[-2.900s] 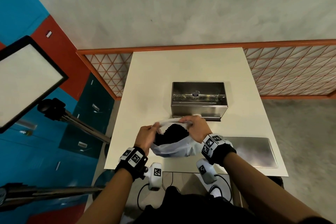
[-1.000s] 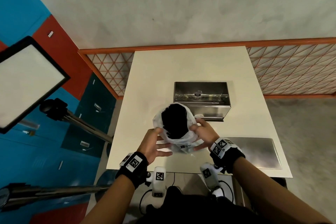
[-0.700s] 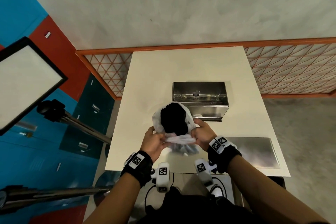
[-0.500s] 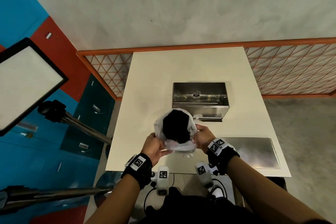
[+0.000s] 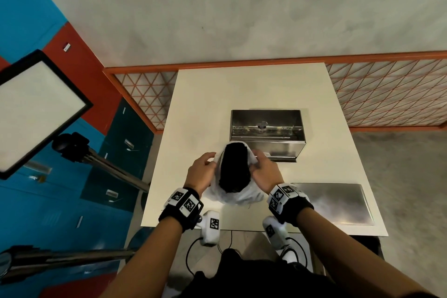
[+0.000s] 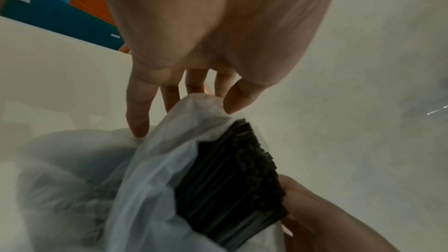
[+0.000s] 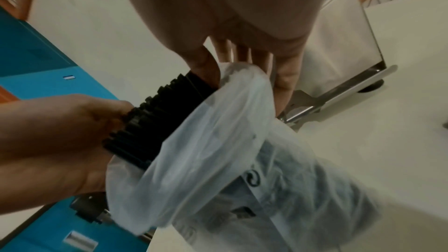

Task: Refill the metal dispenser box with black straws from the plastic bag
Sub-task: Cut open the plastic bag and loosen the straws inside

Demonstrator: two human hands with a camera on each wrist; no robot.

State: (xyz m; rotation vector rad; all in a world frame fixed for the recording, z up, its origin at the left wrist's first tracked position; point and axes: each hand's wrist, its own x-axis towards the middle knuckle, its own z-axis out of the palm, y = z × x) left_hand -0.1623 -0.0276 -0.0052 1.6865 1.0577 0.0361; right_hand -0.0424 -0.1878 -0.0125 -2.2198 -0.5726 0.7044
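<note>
A translucent white plastic bag (image 5: 232, 197) stands on the table, with a bundle of black straws (image 5: 234, 169) sticking out of its mouth. My left hand (image 5: 210, 160) pinches the bag's left rim (image 6: 201, 101) between thumb and fingers. My right hand (image 5: 257, 161) grips the right rim (image 7: 244, 83), thumb against the straws (image 7: 150, 122) and fingers outside the plastic. The open metal dispenser box (image 5: 266, 132) stands just behind the bag, close to my right fingers (image 7: 283, 87).
The box's flat metal lid (image 5: 331, 203) lies on the table (image 5: 242, 89) at the front right. An orange lattice railing (image 5: 387, 94) runs behind the table. A tripod with a white panel (image 5: 36, 109) stands to the left.
Both hands have moved from the bag's lower sides up to its mouth. The plastic now sits lower round the straws, and more of the black bundle shows.
</note>
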